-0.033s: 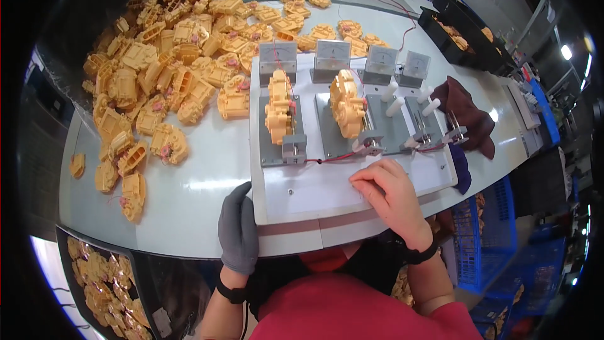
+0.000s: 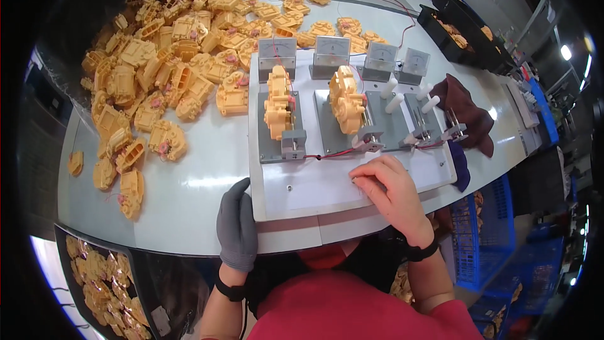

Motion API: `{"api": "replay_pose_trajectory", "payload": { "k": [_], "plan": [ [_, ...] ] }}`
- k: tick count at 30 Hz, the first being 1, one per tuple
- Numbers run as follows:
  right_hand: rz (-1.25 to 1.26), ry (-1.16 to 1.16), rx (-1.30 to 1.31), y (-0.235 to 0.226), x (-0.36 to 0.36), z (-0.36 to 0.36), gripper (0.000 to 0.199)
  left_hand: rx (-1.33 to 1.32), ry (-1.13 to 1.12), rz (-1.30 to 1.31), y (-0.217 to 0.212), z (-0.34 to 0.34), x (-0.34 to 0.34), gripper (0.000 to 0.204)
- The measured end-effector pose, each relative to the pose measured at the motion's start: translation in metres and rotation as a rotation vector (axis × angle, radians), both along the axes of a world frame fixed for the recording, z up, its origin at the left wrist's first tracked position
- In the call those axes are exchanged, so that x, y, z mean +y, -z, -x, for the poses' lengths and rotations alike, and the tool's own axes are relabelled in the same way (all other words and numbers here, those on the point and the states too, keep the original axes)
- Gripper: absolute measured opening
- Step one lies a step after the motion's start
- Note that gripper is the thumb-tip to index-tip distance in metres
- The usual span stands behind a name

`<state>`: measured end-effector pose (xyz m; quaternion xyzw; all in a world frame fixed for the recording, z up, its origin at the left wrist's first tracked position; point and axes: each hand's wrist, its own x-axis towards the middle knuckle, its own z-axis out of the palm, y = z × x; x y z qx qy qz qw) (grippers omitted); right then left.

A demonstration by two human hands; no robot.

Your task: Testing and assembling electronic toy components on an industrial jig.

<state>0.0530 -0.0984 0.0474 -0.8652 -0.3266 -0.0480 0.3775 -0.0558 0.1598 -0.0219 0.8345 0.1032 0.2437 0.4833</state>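
Observation:
My left hand [image 2: 237, 226], in a grey glove, rests at the left front corner of a white test board [image 2: 327, 204], fingers stretched along its edge. Over the front of the board, my bare right hand [image 2: 391, 194] has its fingers bent and the thumb close to the index finger. A tiny speck shows at that pinch; I cannot make out what it is. Behind it, one yellow plastic housing [image 2: 277, 104] stands upright in the left fixture. A second yellow housing [image 2: 346, 102] stands in the fixture to its right. Neither hand touches them.
Dial meters [image 2: 331, 56] line the back of the board. White pegs [image 2: 394, 103] stand on the right fixtures. A heap of yellow housings [image 2: 138, 56] covers the left and back. A brown cloth [image 2: 467, 116] lies at the right; blue crates [image 2: 484, 233] stand below.
The board and table sit very slightly higher in the picture. My right fingertips have shifted a little, and a tiny speck now shows at them. My left hand stays at the board's corner.

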Motion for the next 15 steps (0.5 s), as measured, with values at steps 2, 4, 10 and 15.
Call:
{"api": "replay_pose_trajectory", "payload": {
  "k": [2, 4, 10, 15],
  "plan": [
    [-0.078, 0.026, 0.128, -0.002, -0.003, 0.005, 0.012, -0.007, 0.003, 0.015, 0.002, 0.002, 0.001, 0.028],
    [-0.214, 0.094, 0.347, -0.006, -0.006, 0.007, 0.015, -0.024, 0.007, 0.016, 0.002, 0.002, 0.000, 0.028],
    [-0.056, 0.093, 0.281, -0.019, -0.013, 0.004, 0.012, 0.014, 0.006, 0.037, 0.001, 0.002, 0.002, 0.028],
    [0.078, 0.014, 0.119, -0.011, 0.000, 0.005, 0.010, -0.036, 0.015, 0.046, 0.003, 0.001, 0.001, 0.028]
  ]
}}
